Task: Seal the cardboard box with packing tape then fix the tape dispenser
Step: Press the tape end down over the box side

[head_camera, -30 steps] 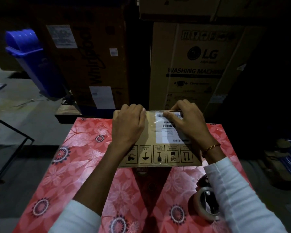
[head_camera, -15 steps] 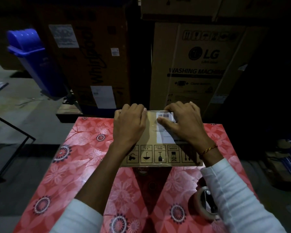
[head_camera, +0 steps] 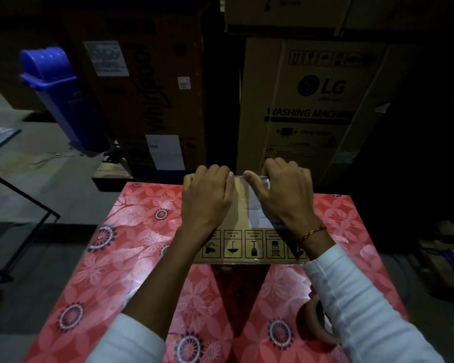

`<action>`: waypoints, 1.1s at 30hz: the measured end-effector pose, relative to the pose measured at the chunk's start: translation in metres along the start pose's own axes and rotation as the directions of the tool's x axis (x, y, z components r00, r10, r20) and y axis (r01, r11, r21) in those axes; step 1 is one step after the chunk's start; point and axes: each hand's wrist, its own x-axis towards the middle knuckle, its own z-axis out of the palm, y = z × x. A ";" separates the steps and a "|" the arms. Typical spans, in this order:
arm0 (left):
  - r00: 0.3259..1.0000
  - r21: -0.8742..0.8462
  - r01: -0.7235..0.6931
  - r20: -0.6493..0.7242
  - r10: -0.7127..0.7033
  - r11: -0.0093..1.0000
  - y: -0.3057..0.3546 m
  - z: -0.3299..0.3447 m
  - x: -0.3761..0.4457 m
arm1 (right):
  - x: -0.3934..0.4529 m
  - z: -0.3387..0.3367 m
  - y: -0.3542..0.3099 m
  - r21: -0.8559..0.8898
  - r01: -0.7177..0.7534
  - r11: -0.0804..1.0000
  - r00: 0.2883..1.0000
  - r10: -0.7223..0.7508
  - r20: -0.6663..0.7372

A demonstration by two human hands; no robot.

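The cardboard box point(head_camera: 247, 226) lies flat on the red floral tablecloth point(head_camera: 131, 258), toward the far edge of the table, with its row of printed handling symbols facing the person. Both hands are pressed on top of it.

Left hand point(head_camera: 207, 197): palm down on the left part of the box top, fingers curled over the far edge. It grips nothing separate; it pins the box in place.

Right hand point(head_camera: 286, 192): palm down over the white shipping label point(head_camera: 257, 213), fingers hooked over the far edge, thumb stretched toward the left hand along that edge.

Change over the last second: the right hand has travelled from the middle of the label up to the far edge, and the thumb now rests on the rim instead of on the barcode area. The left hand has barely shifted. A faint glossy strip runs down the box top between the hands (probably tape, though the dim light makes this uncertain).

Reading for the task: the motion fits smoothing a tape strip forward and folding its end over the far side, so the sealing step seems close to finished on this face. Whether the end is fully stuck down on the hidden far side cannot be told.

The tape roll point(head_camera: 317, 323) sits on the cloth at the near right, partly covered by the right sleeve point(head_camera: 357, 305). Whether it is mounted in a dispenser cannot be made out, and the repair step has not begun.
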 end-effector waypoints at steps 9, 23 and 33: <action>1.000 0.010 -0.005 0.011 0.005 1.000 0.000 -0.001 -0.002 | -0.005 0.001 -0.001 -0.078 0.020 0.997 0.999 -0.023 -0.038; 1.000 -0.027 -0.019 -0.007 0.019 0.999 -0.004 0.003 0.001 | -0.013 -0.003 0.019 -0.089 0.219 0.972 0.971 -0.209 0.113; 1.000 -0.023 -0.018 -0.007 0.018 1.000 -0.005 0.003 0.002 | -0.013 -0.004 0.027 -0.100 0.281 0.955 0.953 -0.265 0.146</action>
